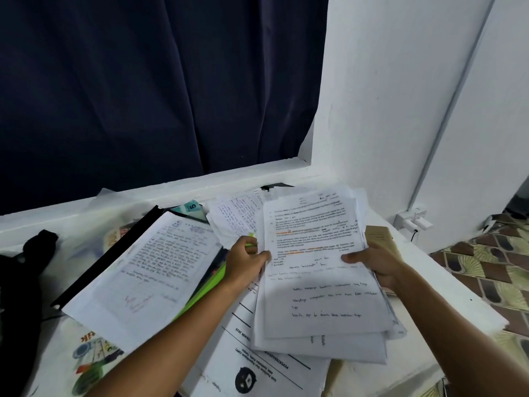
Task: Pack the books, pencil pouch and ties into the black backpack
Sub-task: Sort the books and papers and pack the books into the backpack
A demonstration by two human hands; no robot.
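A thick stack of white printed and handwritten papers (317,305) is held at centre right over the white surface. My left hand (245,262) grips its left edge and my right hand (378,262) grips its right edge. To the left lies a document with a black spine binding (148,262), over a bright green folder (206,290). A black backpack (17,285) shows at the far left edge, mostly out of frame. No pencil pouch or ties can be made out.
More loose sheets and a booklet with a black logo (246,379) lie under the stack. A brown notebook (380,236) sits behind my right hand. A dark blue curtain (143,81) hangs behind; white wall at right; patterned fabric (492,270) at far right.
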